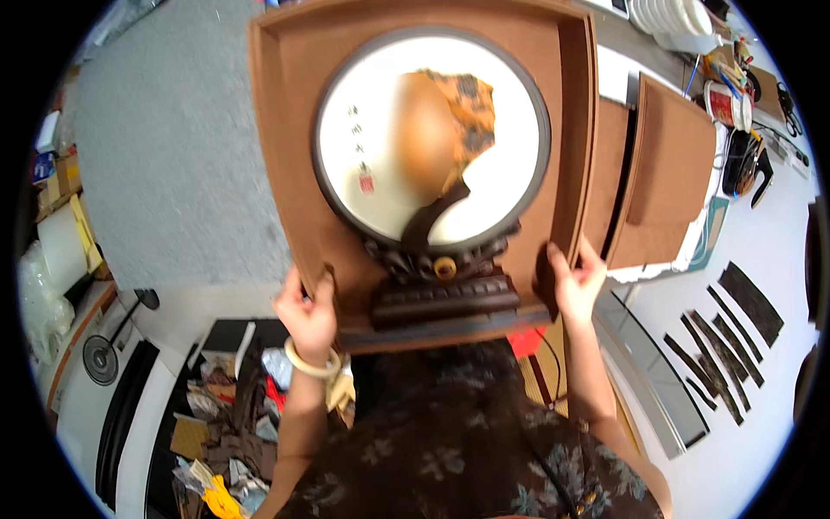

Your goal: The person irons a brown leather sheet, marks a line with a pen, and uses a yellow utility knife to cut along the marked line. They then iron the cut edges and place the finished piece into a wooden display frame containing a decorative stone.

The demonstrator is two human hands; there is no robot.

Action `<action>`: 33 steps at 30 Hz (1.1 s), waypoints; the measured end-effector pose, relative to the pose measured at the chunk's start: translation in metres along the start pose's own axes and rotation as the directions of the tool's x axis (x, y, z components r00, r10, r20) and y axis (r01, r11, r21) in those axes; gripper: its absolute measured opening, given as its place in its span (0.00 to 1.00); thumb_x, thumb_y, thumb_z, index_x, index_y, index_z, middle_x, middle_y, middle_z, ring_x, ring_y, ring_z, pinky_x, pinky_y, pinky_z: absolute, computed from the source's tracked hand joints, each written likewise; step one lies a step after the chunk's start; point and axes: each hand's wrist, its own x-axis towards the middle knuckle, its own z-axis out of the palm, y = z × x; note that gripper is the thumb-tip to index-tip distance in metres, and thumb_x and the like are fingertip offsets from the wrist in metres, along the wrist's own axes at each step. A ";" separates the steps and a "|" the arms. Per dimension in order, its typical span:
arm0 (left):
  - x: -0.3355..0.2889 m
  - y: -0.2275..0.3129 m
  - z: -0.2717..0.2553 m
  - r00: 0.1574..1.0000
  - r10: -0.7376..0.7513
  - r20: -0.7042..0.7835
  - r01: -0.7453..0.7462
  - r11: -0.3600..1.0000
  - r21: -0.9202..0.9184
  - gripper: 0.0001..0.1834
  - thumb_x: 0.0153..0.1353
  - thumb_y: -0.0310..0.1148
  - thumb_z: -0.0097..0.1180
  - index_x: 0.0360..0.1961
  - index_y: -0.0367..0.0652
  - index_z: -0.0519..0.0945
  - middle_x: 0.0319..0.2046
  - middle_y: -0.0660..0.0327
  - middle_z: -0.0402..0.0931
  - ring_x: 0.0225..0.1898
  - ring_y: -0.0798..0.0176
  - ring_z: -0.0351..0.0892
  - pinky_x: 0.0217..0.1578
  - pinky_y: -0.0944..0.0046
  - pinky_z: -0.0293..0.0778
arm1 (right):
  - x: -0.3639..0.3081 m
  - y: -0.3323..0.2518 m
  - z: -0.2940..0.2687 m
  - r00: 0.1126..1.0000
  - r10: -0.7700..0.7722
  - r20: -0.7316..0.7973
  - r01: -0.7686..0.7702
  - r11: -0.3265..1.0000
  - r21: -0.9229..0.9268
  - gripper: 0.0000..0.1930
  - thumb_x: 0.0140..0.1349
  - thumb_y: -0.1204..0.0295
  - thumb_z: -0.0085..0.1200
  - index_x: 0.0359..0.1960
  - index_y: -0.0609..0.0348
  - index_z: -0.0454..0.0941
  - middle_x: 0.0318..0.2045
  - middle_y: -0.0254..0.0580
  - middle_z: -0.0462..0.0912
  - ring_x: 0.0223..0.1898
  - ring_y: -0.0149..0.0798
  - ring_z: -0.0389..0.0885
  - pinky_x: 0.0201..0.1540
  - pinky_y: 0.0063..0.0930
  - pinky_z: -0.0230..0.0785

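Both my hands grip a shallow brown open box (290,138) by the lower ends of its side walls. My left hand (309,322), with a pale bangle at the wrist, closes on the left wall, thumb inside. On the right wall my right hand (577,281) pinches the same way. Inside the box a round, dark-framed cream plaque (510,186) rests in a carved dark wooden stand (445,298). An orange and grey stone-like piece (475,108) is on the plaque, partly blurred. A dark curved shape lies below it, and small writing runs down the left.
A grey surface (173,164) stretches away at the left. To the right sit brown panels or box parts (670,164), with dark strips (718,346) on a white surface. Below left, a container holds mixed scraps (229,424). White tubs (670,17) and tools stand far right.
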 end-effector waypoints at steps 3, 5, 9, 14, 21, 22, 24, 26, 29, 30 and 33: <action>0.003 0.007 0.006 1.000 0.011 -0.006 -0.011 1.000 -0.004 0.16 0.62 0.19 0.60 0.52 0.30 0.82 0.31 0.64 0.83 0.34 0.76 0.76 0.36 0.70 0.76 | -0.001 0.001 0.000 0.999 0.034 -0.038 -0.032 0.997 0.071 0.21 0.61 0.82 0.60 0.58 0.68 0.80 0.42 0.37 0.89 0.43 0.25 0.81 0.53 0.25 0.74; 0.004 0.011 0.010 0.999 0.034 -0.030 -0.033 0.999 0.033 0.17 0.62 0.19 0.60 0.53 0.29 0.81 0.31 0.64 0.83 0.34 0.76 0.76 0.35 0.71 0.76 | -0.001 0.001 -0.003 0.999 -0.010 -0.032 0.011 1.000 0.022 0.22 0.61 0.83 0.60 0.59 0.68 0.80 0.43 0.38 0.89 0.44 0.26 0.82 0.54 0.25 0.74; 0.003 0.012 0.014 0.998 0.044 -0.054 -0.044 0.999 -0.008 0.17 0.62 0.19 0.58 0.53 0.31 0.81 0.29 0.64 0.83 0.33 0.78 0.76 0.35 0.73 0.75 | 0.001 0.001 0.000 0.999 -0.027 -0.048 0.026 1.000 -0.011 0.23 0.61 0.84 0.59 0.60 0.67 0.80 0.44 0.40 0.89 0.46 0.27 0.83 0.56 0.27 0.73; 0.005 0.018 0.019 0.994 0.067 -0.091 -0.053 0.988 0.147 0.10 0.64 0.23 0.59 0.46 0.31 0.81 0.26 0.61 0.83 0.27 0.77 0.76 0.29 0.72 0.74 | 0.006 0.006 -0.001 0.997 -0.044 -0.063 0.042 0.998 -0.039 0.23 0.60 0.83 0.60 0.60 0.68 0.79 0.44 0.44 0.89 0.47 0.28 0.84 0.56 0.27 0.74; 0.003 0.030 0.025 0.978 0.194 -0.078 -0.159 0.932 0.326 0.10 0.70 0.29 0.58 0.43 0.31 0.81 0.22 0.65 0.80 0.24 0.79 0.74 0.24 0.73 0.68 | 0.007 -0.006 0.001 0.987 -0.150 -0.054 0.142 0.980 -0.138 0.22 0.62 0.77 0.60 0.59 0.69 0.79 0.35 0.44 0.90 0.36 0.25 0.84 0.43 0.21 0.76; 0.004 0.026 0.023 0.974 0.208 -0.086 -0.166 0.923 0.346 0.10 0.70 0.30 0.57 0.42 0.31 0.81 0.22 0.64 0.81 0.25 0.79 0.73 0.25 0.73 0.69 | 0.006 -0.008 0.000 0.984 -0.173 -0.041 0.166 0.977 -0.132 0.22 0.63 0.76 0.60 0.60 0.69 0.78 0.35 0.45 0.90 0.36 0.25 0.85 0.42 0.21 0.76; 0.003 0.024 0.029 0.980 0.160 -0.122 -0.113 0.938 0.327 0.11 0.74 0.32 0.55 0.40 0.31 0.80 0.21 0.66 0.77 0.24 0.79 0.67 0.24 0.71 0.65 | 0.007 -0.006 -0.001 0.979 -0.201 -0.028 0.194 0.969 -0.153 0.23 0.65 0.73 0.62 0.60 0.69 0.77 0.35 0.46 0.90 0.36 0.28 0.87 0.42 0.22 0.77; 0.007 0.027 0.027 0.977 0.178 -0.117 -0.123 0.921 0.370 0.12 0.74 0.31 0.54 0.38 0.30 0.79 0.20 0.62 0.77 0.21 0.75 0.70 0.22 0.68 0.66 | 0.007 -0.002 0.003 0.970 -0.229 -0.076 0.216 0.964 -0.156 0.22 0.65 0.72 0.63 0.59 0.68 0.78 0.34 0.47 0.90 0.35 0.29 0.87 0.41 0.23 0.77; 0.006 0.025 0.028 0.978 0.166 -0.130 -0.104 0.917 0.384 0.13 0.76 0.32 0.52 0.37 0.30 0.78 0.17 0.65 0.70 0.21 0.76 0.62 0.19 0.67 0.59 | 0.015 -0.004 0.007 0.960 -0.256 -0.110 0.227 0.948 -0.223 0.18 0.67 0.72 0.61 0.57 0.63 0.80 0.30 0.47 0.88 0.28 0.27 0.86 0.34 0.25 0.77; 0.004 0.027 0.029 0.977 0.166 -0.131 -0.103 0.915 0.391 0.14 0.76 0.33 0.52 0.37 0.31 0.78 0.18 0.67 0.69 0.22 0.77 0.61 0.20 0.67 0.58 | 0.010 -0.005 0.005 0.970 -0.218 -0.103 0.195 0.960 -0.199 0.18 0.67 0.72 0.60 0.57 0.64 0.80 0.30 0.47 0.88 0.27 0.28 0.86 0.33 0.25 0.77; 0.006 0.024 0.028 0.977 0.162 -0.140 -0.094 0.912 0.400 0.14 0.77 0.33 0.51 0.40 0.30 0.79 0.19 0.70 0.68 0.24 0.78 0.60 0.21 0.68 0.57 | 0.012 -0.007 0.005 0.973 -0.210 -0.093 0.193 0.968 -0.161 0.18 0.67 0.74 0.59 0.57 0.65 0.79 0.30 0.48 0.89 0.26 0.31 0.87 0.33 0.25 0.78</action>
